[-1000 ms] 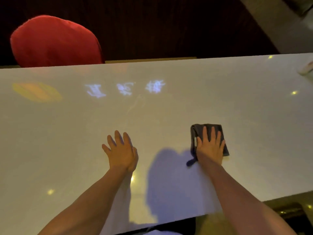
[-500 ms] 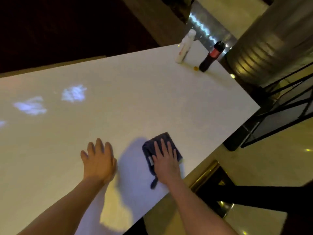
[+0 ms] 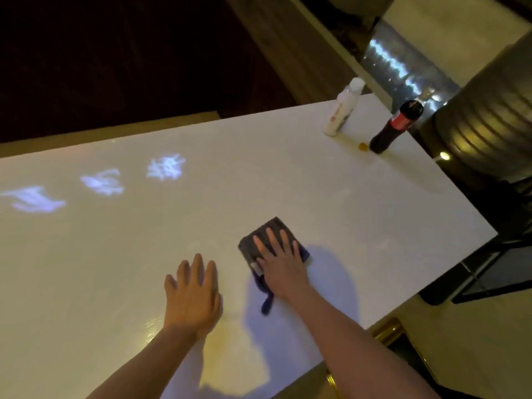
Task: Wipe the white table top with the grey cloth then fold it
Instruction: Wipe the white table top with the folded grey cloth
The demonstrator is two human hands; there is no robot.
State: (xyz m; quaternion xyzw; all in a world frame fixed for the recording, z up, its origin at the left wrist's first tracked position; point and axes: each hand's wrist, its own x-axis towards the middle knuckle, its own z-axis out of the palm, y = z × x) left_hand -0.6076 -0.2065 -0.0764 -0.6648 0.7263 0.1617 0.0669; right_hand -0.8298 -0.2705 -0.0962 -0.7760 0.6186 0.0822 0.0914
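Bottles (image 3: 342, 109), 2, stand far beyond flat right hand (image 3: 280, 262) on cloth (image 3: 250, 243).

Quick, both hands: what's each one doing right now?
Left hand: open, flat on the white table top, holding nothing.
Right hand: open, fingers spread, pressing the grey cloth down.

No legible text on either bottle (image 3: 341, 110).
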